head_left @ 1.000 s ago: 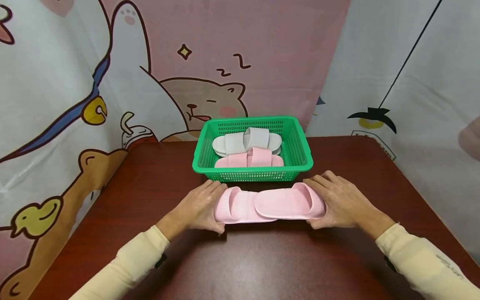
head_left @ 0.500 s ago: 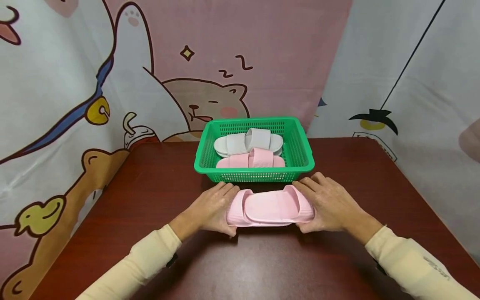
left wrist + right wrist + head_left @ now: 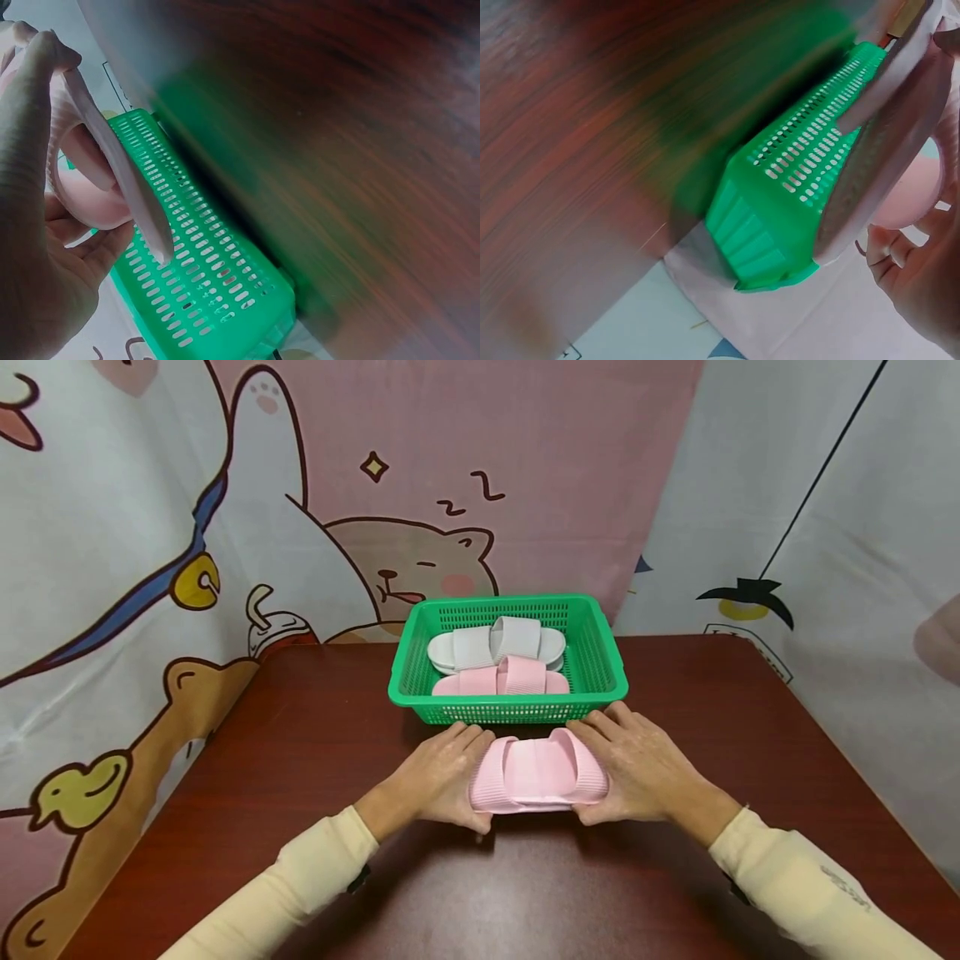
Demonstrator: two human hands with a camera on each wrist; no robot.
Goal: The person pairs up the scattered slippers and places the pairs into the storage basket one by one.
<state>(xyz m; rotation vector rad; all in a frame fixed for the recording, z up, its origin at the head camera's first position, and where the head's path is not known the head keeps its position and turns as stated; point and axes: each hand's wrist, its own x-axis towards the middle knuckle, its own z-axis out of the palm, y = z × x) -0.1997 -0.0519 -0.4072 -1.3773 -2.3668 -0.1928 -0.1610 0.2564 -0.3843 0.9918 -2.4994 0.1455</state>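
Two pink slide slippers are held end to end and overlapping, just in front of the basket in the head view. My left hand (image 3: 442, 777) grips the left slipper (image 3: 493, 783) round its ribbed strap, thumb at the near edge. At the other end, my right hand (image 3: 637, 768) grips the right slipper (image 3: 591, 777) the same way. Their straps stand close together, with the soles nested between them. In the left wrist view, slipper soles (image 3: 124, 176) hang above the table, and the right wrist view shows a slipper sole (image 3: 877, 165) held off it too.
Behind the hands stands a green perforated basket (image 3: 510, 714). Inside it lie white slippers (image 3: 472, 647) at the back and pink slippers (image 3: 480, 681) in front. The dark red-brown table (image 3: 322, 735) meets a cartoon-printed cloth (image 3: 570, 485) at the back.
Both hands have moved toward each other, sliding the two pink slippers further into one another until their straps are much closer. The basket and its slippers stay in place.
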